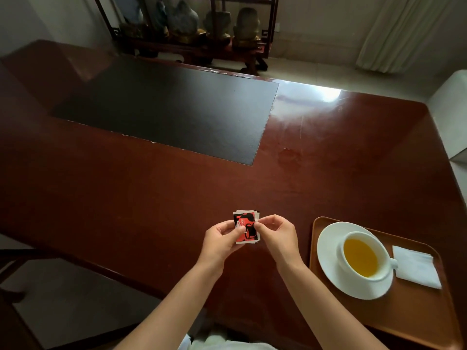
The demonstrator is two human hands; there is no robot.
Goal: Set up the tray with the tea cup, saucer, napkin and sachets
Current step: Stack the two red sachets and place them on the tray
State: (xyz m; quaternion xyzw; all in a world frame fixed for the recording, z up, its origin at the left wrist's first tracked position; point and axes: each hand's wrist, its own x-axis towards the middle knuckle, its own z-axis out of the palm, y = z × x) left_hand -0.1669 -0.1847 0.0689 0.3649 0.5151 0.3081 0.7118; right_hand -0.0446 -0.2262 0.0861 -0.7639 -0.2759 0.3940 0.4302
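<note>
A small stack of red, black and white sachets is held above the table in front of me. My left hand pinches its left edge and my right hand pinches its right edge. To the right, a brown wooden tray holds a white saucer. On the saucer stands a white tea cup filled with amber tea, its handle pointing right. A folded white napkin lies on the tray just right of the saucer.
The dark red wooden table has a black inset panel at the back. A dark chair stands at the near left. A cabinet with stones stands beyond the table, and a white seat is at the right.
</note>
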